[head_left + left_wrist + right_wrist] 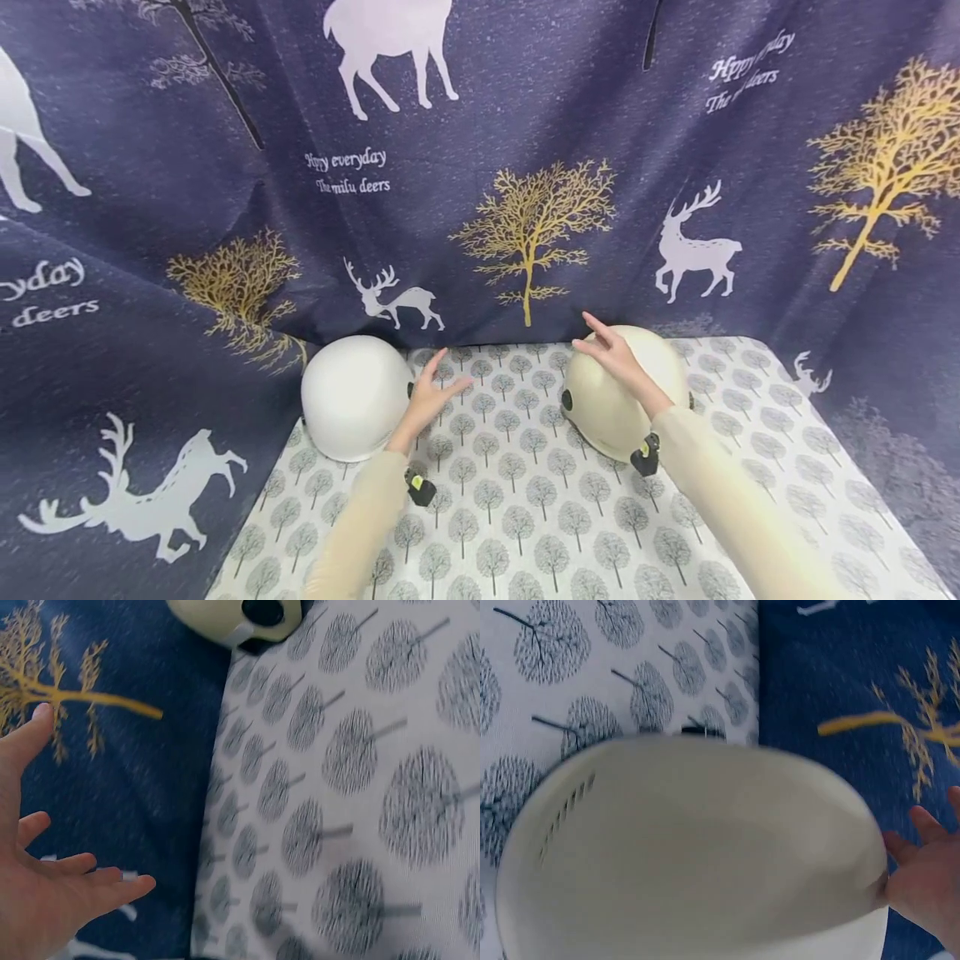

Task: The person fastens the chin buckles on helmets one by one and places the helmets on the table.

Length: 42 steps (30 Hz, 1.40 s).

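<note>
A white helmet (356, 398) stands at the back left of the table. Just right of it is my left hand (426, 402), thumb spread from the fingers and nothing in its grasp. The cream helmet (628, 392) at the back right has a black round fitting on its side, and the left wrist view catches its lower part. My right hand (617, 357) overlaps the top of that helmet in the head view, its fingers extended. From the right wrist, the cream shell (697, 847) fills much of the picture, with the hand right at its edge.
The table (517, 500) wears a white cloth printed with grey trees. Behind it and along the left hangs a dark blue curtain (480, 142) with deer and golden trees. A small black device (422, 490) is strapped at the left wrist, another (645, 457) at the right.
</note>
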Each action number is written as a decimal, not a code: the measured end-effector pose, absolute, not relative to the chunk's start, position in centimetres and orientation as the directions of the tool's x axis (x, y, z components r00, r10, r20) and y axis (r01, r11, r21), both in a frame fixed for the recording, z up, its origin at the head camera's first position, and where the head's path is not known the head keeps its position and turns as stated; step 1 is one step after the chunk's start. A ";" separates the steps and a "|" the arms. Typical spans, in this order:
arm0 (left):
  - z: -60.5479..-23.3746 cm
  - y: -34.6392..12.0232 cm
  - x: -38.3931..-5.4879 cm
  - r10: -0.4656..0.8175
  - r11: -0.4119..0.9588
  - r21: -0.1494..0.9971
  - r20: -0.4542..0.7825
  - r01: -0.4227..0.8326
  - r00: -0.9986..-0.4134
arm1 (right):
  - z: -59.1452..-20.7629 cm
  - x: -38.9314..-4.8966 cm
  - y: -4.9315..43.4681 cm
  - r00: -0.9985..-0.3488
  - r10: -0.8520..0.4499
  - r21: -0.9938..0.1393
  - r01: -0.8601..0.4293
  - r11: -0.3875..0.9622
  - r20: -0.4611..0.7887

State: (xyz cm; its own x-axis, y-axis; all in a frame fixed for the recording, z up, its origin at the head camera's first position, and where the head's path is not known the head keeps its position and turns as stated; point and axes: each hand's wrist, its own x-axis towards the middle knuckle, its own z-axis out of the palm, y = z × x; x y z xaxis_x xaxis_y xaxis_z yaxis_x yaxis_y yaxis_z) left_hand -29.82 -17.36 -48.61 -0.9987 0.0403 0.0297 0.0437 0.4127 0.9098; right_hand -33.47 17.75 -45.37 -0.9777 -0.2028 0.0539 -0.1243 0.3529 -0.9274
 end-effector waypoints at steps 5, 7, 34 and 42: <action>-47.4 -19.2 -29.6 0.006 0.482 0.874 0.059 0.055 -0.998 | -45.7 -34.0 15.5 -0.971 -0.238 -0.899 -0.132 0.418 0.032; -47.0 -19.8 -29.4 -0.007 0.500 0.864 0.061 0.050 -0.998 | -45.9 -34.0 14.6 -0.967 -0.253 -0.906 -0.122 0.405 0.017; -46.2 -31.9 -29.2 -0.373 0.488 0.868 0.112 -0.092 -0.921 | -46.9 -34.0 3.7 -0.927 -0.375 -0.970 -0.084 0.227 -0.008; -47.6 -35.0 -28.3 -0.451 0.493 0.824 -0.032 -0.279 -0.892 | -48.3 -33.4 0.0 -0.924 -0.382 -0.972 -0.072 0.224 -0.019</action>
